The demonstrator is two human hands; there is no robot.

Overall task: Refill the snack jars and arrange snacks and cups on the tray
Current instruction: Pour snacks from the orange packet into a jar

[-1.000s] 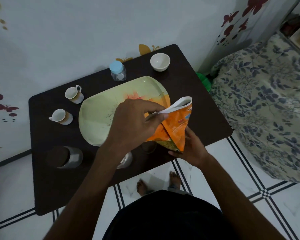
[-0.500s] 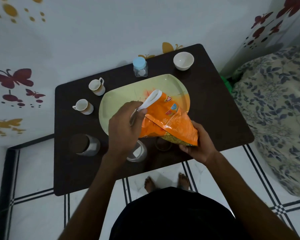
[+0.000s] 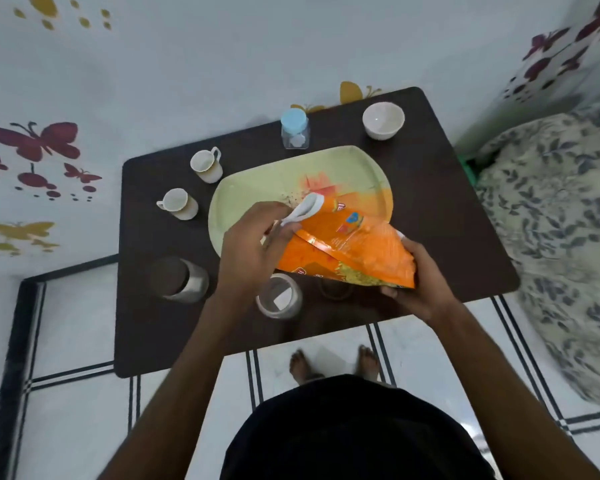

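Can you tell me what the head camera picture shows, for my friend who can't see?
Two hands, left hand and right hand, hold an open orange snack packet tilted above an open jar on a dark table, by a yellow tray.

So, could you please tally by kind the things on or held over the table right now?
Cups: 2, one and another
Jars: 3, blue-lidded, brown-lidded, open
Bowls: 1
Trays: 1
Loose lids: 1
Snack packets: 1, held by the left hand and right hand
Total: 9
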